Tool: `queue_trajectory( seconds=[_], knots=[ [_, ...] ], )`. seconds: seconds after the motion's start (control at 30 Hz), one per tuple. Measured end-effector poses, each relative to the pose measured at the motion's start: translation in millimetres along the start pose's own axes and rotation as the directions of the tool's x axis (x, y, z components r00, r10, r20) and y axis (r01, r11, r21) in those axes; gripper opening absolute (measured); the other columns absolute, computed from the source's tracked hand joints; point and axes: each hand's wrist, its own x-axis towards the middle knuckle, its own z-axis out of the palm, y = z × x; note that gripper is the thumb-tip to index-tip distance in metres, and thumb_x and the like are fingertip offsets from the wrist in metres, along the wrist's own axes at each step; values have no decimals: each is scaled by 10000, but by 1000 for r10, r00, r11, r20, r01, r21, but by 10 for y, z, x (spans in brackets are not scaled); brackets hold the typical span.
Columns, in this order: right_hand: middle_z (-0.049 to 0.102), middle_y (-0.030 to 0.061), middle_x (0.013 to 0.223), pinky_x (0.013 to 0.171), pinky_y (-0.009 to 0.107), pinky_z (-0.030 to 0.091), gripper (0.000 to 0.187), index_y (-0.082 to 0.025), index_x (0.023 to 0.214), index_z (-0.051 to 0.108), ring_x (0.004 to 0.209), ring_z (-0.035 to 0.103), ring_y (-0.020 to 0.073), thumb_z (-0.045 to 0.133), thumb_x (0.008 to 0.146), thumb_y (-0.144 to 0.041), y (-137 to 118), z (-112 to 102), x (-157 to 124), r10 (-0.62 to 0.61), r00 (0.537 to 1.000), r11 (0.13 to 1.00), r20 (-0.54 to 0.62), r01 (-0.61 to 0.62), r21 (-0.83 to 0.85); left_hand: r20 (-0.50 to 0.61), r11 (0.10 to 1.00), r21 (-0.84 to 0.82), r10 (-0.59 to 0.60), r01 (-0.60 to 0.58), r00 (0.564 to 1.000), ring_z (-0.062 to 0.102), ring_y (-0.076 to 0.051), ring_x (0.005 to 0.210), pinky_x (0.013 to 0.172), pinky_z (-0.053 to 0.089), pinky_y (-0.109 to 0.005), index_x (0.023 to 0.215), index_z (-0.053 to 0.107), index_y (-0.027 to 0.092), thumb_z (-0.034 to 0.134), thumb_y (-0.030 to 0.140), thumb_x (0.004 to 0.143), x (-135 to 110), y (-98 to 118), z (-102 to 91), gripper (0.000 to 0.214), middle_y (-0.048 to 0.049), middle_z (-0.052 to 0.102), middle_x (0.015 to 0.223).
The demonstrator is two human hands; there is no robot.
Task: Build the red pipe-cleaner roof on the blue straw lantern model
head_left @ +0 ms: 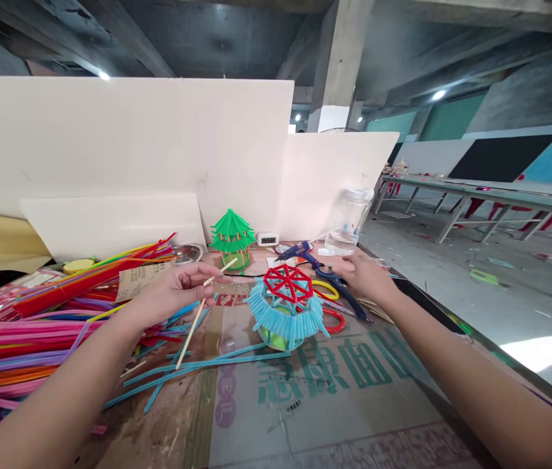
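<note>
My left hand point(183, 286) pinches a thin wooden stick point(191, 333), which slants down toward the table; a second short pale piece shows at the fingertips. My right hand point(366, 277) reaches over the dark blue pliers point(347, 293), fingers extended and partly blurred; whether they touch the pliers I cannot make out. Between the hands stands a small round model point(283, 312) with a light blue pipe-cleaner skirt and a red spoked top. Behind it is a green tiered model point(233, 241) on wooden posts. A blue glue gun point(296, 251) lies near the pliers.
Bundles of coloured pipe cleaners point(27, 339) cover the left side. Loose blue pipe cleaners point(198, 363) lie in front of the model. Red-handled scissors point(335, 321), a small digital clock point(268, 239) and a clear plastic jar point(347, 221) stand or lie farther back, before white boards point(124, 143).
</note>
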Motion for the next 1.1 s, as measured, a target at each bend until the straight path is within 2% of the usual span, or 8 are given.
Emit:
queue_trajectory(
  seconds=[0.07,0.17,0.37,0.5,0.6,0.7,0.83,1.1],
  knots=[
    [660,157,1240,947,399,475,388,-148,1198,660,1147,616,286,477,968,-401,-182,-333,-100,-64,982,993,-178,80,85,32,1000,-15,27,-27,999,632,-117,622,612,510,-218,1073,664,185,692,352,859,-65,179,57,273,3,705,718],
    [736,79,998,857,357,517,205,-206,985,730,947,682,229,564,942,-318,-634,-881,-383,-322,790,786,-522,530,319,80,994,-61,91,-86,993,640,-99,628,616,526,-200,1032,694,211,687,270,866,-125,429,216,177,3,727,786],
    [731,76,1055,912,358,472,227,-172,1133,680,1009,638,195,510,982,-181,-1476,-1290,-875,-817,445,386,-367,895,226,178,991,-39,131,-126,975,651,-92,664,647,528,-168,962,723,227,665,203,872,-64,638,495,110,21,710,737],
    [717,56,887,834,348,448,230,-166,946,690,881,631,181,472,957,-96,-1489,-1193,-852,-816,489,418,-309,868,269,180,989,43,129,-138,975,667,-114,701,683,541,-195,1015,726,238,637,262,890,-15,657,489,156,0,725,789],
    [728,52,875,797,337,471,158,-183,919,656,840,655,177,506,932,-138,-1340,-1140,-708,-611,725,487,-320,662,570,100,986,150,64,-79,993,686,-157,801,750,562,-263,1343,573,289,646,360,870,57,524,328,484,-51,730,1127],
    [734,43,801,721,311,525,85,-196,919,572,727,684,162,577,913,-280,-1190,-1109,-569,-435,895,189,-101,201,961,-40,934,356,2,12,999,678,-224,901,795,560,-332,1413,514,258,592,461,853,179,204,117,601,-89,675,1278],
    [750,54,794,759,309,571,212,-196,886,560,723,716,167,701,825,-342,-1112,-1069,-526,-465,883,-178,67,-168,970,-184,775,585,-160,239,970,688,-290,840,805,549,-416,1274,646,157,494,455,811,333,-247,-15,572,-106,759,1003],
    [735,42,794,804,322,560,190,-199,896,558,764,710,162,686,838,-327,-1200,-1032,-628,-531,839,-223,117,-271,936,-235,692,683,-95,234,967,689,-340,988,855,532,-429,1183,711,198,486,520,804,359,-490,-28,545,-117,748,1119]
  ],
)
